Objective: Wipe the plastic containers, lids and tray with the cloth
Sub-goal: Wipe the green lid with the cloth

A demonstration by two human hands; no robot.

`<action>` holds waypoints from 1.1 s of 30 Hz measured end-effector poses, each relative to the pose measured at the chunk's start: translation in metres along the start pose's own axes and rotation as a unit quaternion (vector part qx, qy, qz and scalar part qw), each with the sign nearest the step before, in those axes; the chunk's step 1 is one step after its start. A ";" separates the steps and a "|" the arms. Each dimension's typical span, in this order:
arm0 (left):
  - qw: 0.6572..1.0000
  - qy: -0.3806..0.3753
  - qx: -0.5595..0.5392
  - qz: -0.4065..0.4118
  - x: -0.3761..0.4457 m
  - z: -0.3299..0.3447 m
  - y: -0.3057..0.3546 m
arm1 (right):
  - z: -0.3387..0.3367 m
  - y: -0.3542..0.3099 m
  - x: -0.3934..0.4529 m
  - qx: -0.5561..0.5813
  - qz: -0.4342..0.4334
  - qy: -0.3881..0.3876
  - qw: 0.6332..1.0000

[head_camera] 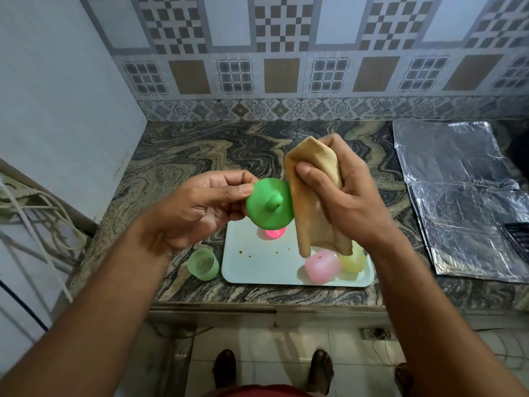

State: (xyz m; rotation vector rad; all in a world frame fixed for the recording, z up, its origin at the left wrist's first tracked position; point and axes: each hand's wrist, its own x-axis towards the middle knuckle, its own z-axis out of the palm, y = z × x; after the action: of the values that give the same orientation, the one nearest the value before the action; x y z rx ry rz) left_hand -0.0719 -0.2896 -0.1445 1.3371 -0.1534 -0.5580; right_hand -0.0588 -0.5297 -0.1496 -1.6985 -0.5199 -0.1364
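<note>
The left hand (200, 207) pinched a green lid (269, 204) by its rim, thumb on the near edge and fingers curled behind, holding it up above the counter with its knob facing the camera. The right hand (340, 193) gripped a tan cloth (312, 196) bunched in its fist, thumb pressed across the front; the cloth hung down in 2 loose tails and its left fold touched the right edge of the lid.

Below the hands sat a white tray (257, 267) on the marbled stone counter (200, 150), with a few brown crumbs scattered on its surface. On the tray's far side, mostly hidden under the green lid, lay a bright pink lid (272, 234). Near the tray's right front corner a pink container (322, 266) lay tipped on its side, and just beside it stood a yellow container (355, 260) — partly covered by the hanging cloth. A green container (203, 265) stood upright on the counter just off the tray's left edge, open mouth up.

To the right, well apart from the tray, crinkled foil sheets (458, 190) covered the counter. A patterned tiled wall (286, 53) rose behind, and white cords (34, 213) hung at the left — beside the counter's end.
</note>
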 end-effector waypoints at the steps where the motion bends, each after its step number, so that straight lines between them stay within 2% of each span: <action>1: 1.000 -0.001 -0.022 -0.004 0.000 0.000 0.000 | -0.001 -0.003 -0.003 0.038 0.023 -0.016 0.999; 5: 0.993 -0.007 -0.122 -0.008 0.004 0.004 -0.003 | 0.001 -0.013 -0.010 0.161 0.082 -0.041 0.983; 9: 0.973 -0.007 -0.231 0.014 0.008 0.015 -0.012 | 0.015 -0.008 -0.009 0.248 0.132 0.089 0.956; 12: 0.967 -0.011 -0.243 0.075 0.006 0.036 -0.022 | 0.029 -0.001 -0.013 0.272 0.141 0.176 0.935; 15: 0.962 0.064 -0.241 0.111 0.005 0.061 -0.034 | 0.041 0.002 -0.020 0.246 0.124 0.239 0.931; 18: 0.947 0.169 -0.260 0.083 0.004 0.077 -0.036 | 0.047 0.001 -0.025 0.218 0.115 0.253 0.935; 20: 0.932 0.197 -0.300 0.061 0.005 0.081 -0.035 | 0.047 0.001 -0.026 0.190 0.116 0.255 0.941; 24: 0.879 0.252 -0.403 0.041 0.002 0.083 -0.027 | 0.038 0.005 -0.029 0.134 0.118 0.296 0.938; 26: 0.868 0.269 -0.416 0.039 0.001 0.083 -0.026 | 0.033 0.004 -0.031 0.091 0.101 0.296 0.946; 33: 0.899 0.280 -0.333 0.055 0.002 0.087 -0.030 | 0.043 -0.010 -0.032 -0.027 0.030 0.248 0.968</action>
State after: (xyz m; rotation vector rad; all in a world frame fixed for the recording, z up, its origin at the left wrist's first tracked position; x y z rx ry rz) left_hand -0.1155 -0.3701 -0.1524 0.7602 0.4074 -0.0834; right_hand -0.0994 -0.4961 -0.1614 -1.6520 -0.0910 -0.5209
